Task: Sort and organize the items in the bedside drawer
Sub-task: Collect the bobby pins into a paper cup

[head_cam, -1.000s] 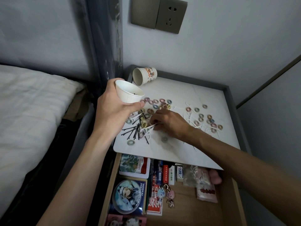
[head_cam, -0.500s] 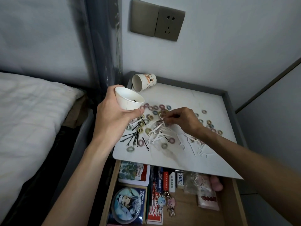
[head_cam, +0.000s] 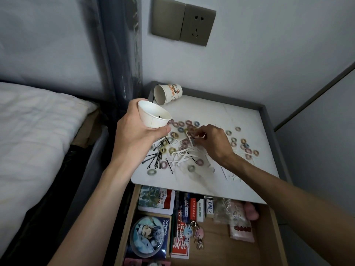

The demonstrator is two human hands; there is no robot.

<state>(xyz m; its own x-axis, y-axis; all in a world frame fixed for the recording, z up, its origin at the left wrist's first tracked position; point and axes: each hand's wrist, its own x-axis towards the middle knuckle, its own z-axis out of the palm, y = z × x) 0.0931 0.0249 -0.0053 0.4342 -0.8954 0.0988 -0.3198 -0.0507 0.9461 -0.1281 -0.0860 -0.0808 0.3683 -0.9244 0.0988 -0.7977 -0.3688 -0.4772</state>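
My left hand (head_cam: 134, 139) grips a white paper cup (head_cam: 152, 117) above the nightstand top's left edge; small dark pieces lie inside it. My right hand (head_cam: 213, 143) is over the pile on the white nightstand top (head_cam: 221, 112), its fingertips pinching a small dark hairpin beside a white floss pick (head_cam: 189, 138). Black hairpins (head_cam: 156, 159) lie bunched at the front left. Several pastel hair rings (head_cam: 181, 124) are scattered across the top. White floss picks (head_cam: 182, 157) are heaped under my right hand. The open drawer (head_cam: 221, 237) below holds boxes, a round badge and keychains.
A printed paper cup (head_cam: 169, 93) lies on its side at the back left corner. The bed (head_cam: 34, 131) is to the left, a dark post (head_cam: 124, 54) stands between bed and nightstand. A wall socket (head_cam: 183, 25) is above. A grey raised rim (head_cam: 269, 127) runs along the top's right side.
My right hand rose from the front of the pile toward its middle and back, dragging floss picks into a heap, and now pinches a hairpin. The cup in my left hand stayed put.
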